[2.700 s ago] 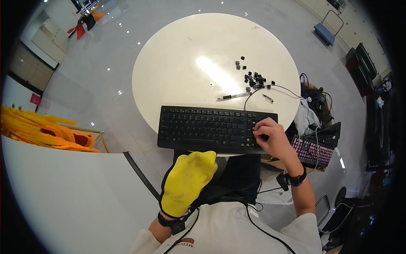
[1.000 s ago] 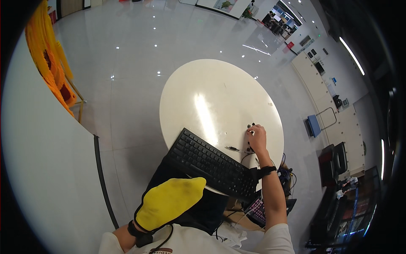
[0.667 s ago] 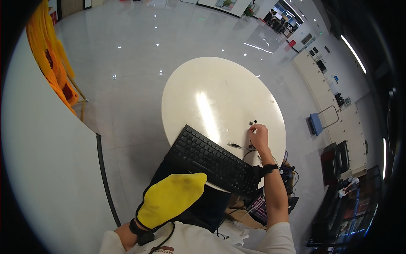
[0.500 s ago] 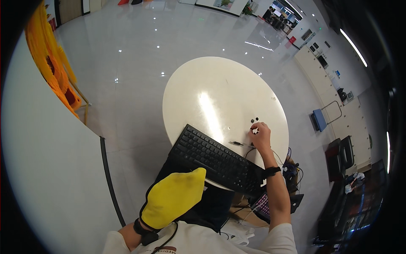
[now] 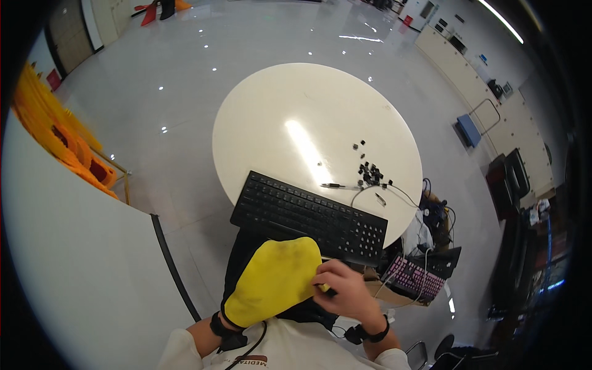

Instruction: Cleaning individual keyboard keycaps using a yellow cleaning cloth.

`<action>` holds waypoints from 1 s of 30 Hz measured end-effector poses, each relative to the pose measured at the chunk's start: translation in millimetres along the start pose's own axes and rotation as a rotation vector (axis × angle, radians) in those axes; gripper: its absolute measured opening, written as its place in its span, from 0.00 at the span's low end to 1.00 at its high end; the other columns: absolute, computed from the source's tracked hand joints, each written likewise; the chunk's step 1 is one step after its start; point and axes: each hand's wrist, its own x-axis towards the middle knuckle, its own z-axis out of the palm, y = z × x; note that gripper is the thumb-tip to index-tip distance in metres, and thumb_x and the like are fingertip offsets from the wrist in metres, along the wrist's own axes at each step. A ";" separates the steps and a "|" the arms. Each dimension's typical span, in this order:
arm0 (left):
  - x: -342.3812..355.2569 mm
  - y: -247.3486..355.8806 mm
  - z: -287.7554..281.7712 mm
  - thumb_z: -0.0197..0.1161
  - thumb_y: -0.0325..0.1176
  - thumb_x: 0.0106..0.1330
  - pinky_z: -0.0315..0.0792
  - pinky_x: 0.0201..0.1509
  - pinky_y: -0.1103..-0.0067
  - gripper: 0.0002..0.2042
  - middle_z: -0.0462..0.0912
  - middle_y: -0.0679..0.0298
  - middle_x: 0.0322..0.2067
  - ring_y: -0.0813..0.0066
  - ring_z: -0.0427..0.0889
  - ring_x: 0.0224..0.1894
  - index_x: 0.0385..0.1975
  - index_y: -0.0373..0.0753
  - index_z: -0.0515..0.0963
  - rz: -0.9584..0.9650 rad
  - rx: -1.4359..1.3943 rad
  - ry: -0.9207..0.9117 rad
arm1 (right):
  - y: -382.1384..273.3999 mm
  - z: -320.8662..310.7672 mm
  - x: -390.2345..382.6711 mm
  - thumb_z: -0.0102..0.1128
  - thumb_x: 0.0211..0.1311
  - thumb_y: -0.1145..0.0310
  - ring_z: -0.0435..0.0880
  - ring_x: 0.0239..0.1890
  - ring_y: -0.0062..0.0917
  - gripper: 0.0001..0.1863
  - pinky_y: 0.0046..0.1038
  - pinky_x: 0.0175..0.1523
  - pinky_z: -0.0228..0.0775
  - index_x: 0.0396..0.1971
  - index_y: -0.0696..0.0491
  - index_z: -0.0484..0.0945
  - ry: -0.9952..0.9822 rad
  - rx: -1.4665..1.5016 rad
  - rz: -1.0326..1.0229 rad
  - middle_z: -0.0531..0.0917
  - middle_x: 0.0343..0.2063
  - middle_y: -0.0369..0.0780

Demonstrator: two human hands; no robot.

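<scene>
Left hand (image 5: 271,283) in yellow mitt (image 5: 277,262), right hand (image 5: 345,291) touching it, can't tell if either grip is closed, black keyboard (image 5: 302,216) across bench's (image 5: 265,123) near edge

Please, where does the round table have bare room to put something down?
Free: the table's far and left part, between its rim and the keyboard, left of the loose keys. Crowded: right of centre, with those, pen and cable.

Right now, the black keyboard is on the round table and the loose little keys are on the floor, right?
Not quite: the loose keys are in a different place. The head view shows them on the round table too, beyond the black keyboard.
</scene>
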 end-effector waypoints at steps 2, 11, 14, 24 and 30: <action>-12.0 -8.6 28.4 0.69 0.45 0.85 0.73 0.84 0.65 0.35 0.74 0.55 0.82 0.67 0.75 0.82 0.86 0.43 0.66 -0.219 -1.305 0.052 | 0.3 21.5 -9.3 0.81 0.60 0.80 0.94 0.44 0.38 0.15 0.36 0.48 0.91 0.46 0.53 0.90 -0.030 -0.012 -0.006 0.89 0.47 0.43; -7.5 -9.5 33.8 0.63 0.37 0.89 0.76 0.82 0.62 0.30 0.74 0.51 0.81 0.55 0.79 0.79 0.85 0.37 0.65 -0.141 -0.902 -0.041 | 1.5 46.1 -20.9 0.79 0.60 0.84 0.95 0.44 0.37 0.16 0.34 0.49 0.91 0.48 0.55 0.92 0.113 0.101 0.049 0.92 0.47 0.43; -3.5 3.8 21.7 0.62 0.37 0.90 0.77 0.82 0.63 0.28 0.75 0.52 0.80 0.54 0.80 0.78 0.84 0.37 0.66 -0.260 -1.243 -0.015 | 11.2 47.4 -24.4 0.79 0.61 0.84 0.96 0.43 0.37 0.15 0.33 0.48 0.91 0.47 0.55 0.93 0.134 0.070 0.036 0.92 0.46 0.43; -7.1 -0.2 35.1 0.62 0.32 0.89 0.78 0.81 0.63 0.28 0.76 0.50 0.79 0.55 0.79 0.79 0.84 0.38 0.65 -0.371 -1.544 0.030 | 11.0 46.2 -21.6 0.80 0.62 0.83 0.94 0.39 0.34 0.14 0.32 0.44 0.89 0.47 0.56 0.94 0.183 0.051 -0.003 0.92 0.43 0.42; 0.9 3.1 28.5 0.61 0.31 0.90 0.77 0.82 0.63 0.27 0.74 0.51 0.81 0.56 0.80 0.78 0.84 0.38 0.65 -0.307 -1.290 -0.041 | 9.5 48.6 -25.0 0.82 0.59 0.82 0.94 0.38 0.32 0.13 0.30 0.42 0.89 0.44 0.57 0.92 0.190 0.066 -0.039 0.92 0.41 0.42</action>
